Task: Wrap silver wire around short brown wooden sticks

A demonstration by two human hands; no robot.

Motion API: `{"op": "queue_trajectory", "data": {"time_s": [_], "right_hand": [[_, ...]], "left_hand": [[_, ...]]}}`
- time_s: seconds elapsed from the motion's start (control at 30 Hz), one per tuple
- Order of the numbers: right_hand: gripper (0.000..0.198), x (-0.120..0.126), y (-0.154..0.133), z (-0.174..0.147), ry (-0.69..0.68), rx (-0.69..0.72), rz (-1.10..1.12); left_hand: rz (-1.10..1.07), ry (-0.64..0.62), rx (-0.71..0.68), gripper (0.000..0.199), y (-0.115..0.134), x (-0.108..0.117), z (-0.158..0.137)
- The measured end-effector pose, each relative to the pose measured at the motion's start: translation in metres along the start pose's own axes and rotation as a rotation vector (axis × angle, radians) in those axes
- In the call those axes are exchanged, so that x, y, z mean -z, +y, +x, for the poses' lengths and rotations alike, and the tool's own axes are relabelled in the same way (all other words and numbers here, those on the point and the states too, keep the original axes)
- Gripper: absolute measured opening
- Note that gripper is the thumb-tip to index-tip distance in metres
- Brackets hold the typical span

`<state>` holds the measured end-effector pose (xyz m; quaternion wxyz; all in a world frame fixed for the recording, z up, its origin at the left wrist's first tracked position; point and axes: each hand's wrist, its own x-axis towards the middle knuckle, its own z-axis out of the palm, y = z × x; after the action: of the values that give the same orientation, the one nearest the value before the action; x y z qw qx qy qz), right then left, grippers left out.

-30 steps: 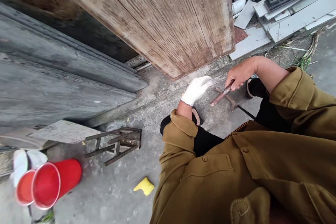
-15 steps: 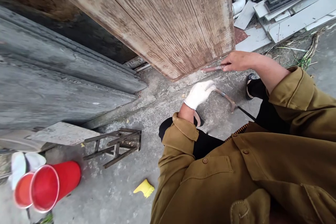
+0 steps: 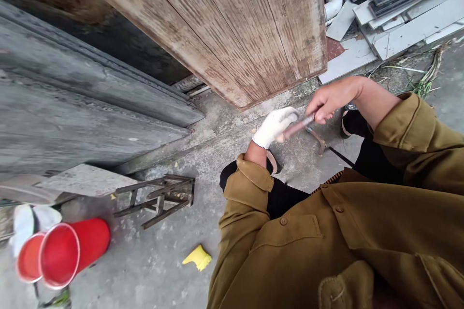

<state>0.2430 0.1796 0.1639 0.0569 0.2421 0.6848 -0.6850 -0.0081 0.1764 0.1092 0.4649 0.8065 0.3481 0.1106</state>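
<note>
My left hand [image 3: 273, 128], in a white glove, is closed at the near end of a curved brown wooden stick [image 3: 319, 144] with a pale metal-looking band. The stick bends at its far end, low over the concrete. My bare right hand [image 3: 331, 100] grips a short reddish-brown wooden handle [image 3: 297, 128] with wire wound round it near my fingers. This handle crosses close in front of the gloved hand, its free tip smeared by motion. Whether it touches the glove I cannot tell. Both hands are just below the foot of a weathered plank panel [image 3: 250, 34].
Stacked tiles and boards [image 3: 402, 24] lie at the upper right beside a white pipe [image 3: 332, 4]. To the left are a grey slab wall [image 3: 83, 106], a small wooden stool [image 3: 163, 198] and red buckets [image 3: 72, 251]. A yellow scrap [image 3: 198, 257] lies on the concrete.
My right hand has moved down and slightly right, swinging the wire-wound handle from beside the panel's foot to across the gloved hand. My left hand has hardly moved.
</note>
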Motion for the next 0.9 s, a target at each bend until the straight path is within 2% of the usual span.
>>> {"op": "queue_trajectory", "data": {"time_s": [0.07, 0.13, 0.2, 0.23, 0.3, 0.37, 0.43, 0.5, 0.57, 0.6, 0.77, 0.9], "right_hand": [[0.033, 0.002, -0.003, -0.008, 0.368, 0.11, 0.132], [0.03, 0.003, -0.001, -0.006, 0.721, 0.087, 0.217], [0.023, 0.003, 0.004, 0.005, 0.916, -0.073, 0.163], [0.019, 0.002, 0.008, 0.012, 0.916, -0.174, 0.05], [0.019, 0.0, 0.015, 0.026, 0.884, -0.349, -0.28], [0.022, -0.003, 0.019, 0.036, 0.771, -0.483, -0.545], [0.017, -0.007, 0.021, 0.038, 0.577, -0.578, -0.663], [0.01, -0.01, 0.02, 0.036, 0.326, -0.609, -0.65], [0.01, -0.012, 0.018, 0.032, 0.14, -0.572, -0.567], [0.011, -0.012, 0.017, 0.03, 0.092, -0.542, -0.523], [0.013, -0.008, 0.014, 0.025, 0.067, -0.424, -0.428], [0.015, -0.003, 0.008, 0.015, -0.058, -0.26, -0.331]], "left_hand": [[-0.07, 0.015, 0.022, 0.035, 0.001, 0.003, 0.0], [-0.101, -0.024, 0.024, 0.039, 0.003, 0.0, 0.002], [-0.085, -0.109, -0.01, 0.037, 0.006, -0.007, 0.005], [-0.06, -0.149, -0.03, 0.036, 0.007, -0.012, 0.006], [0.005, -0.217, -0.054, 0.033, 0.008, -0.019, 0.009], [0.06, -0.236, -0.044, 0.032, 0.008, -0.023, 0.01], [0.098, -0.207, -0.011, 0.03, 0.006, -0.022, 0.009], [0.124, -0.159, 0.024, 0.026, 0.005, -0.018, 0.007], [0.136, -0.119, 0.053, 0.022, 0.003, -0.012, 0.006], [0.137, -0.102, 0.061, 0.021, 0.002, -0.009, 0.005], [0.14, -0.032, 0.066, 0.026, -0.005, 0.005, 0.002], [0.096, -0.017, 0.032, 0.029, -0.012, 0.014, 0.002]]}}
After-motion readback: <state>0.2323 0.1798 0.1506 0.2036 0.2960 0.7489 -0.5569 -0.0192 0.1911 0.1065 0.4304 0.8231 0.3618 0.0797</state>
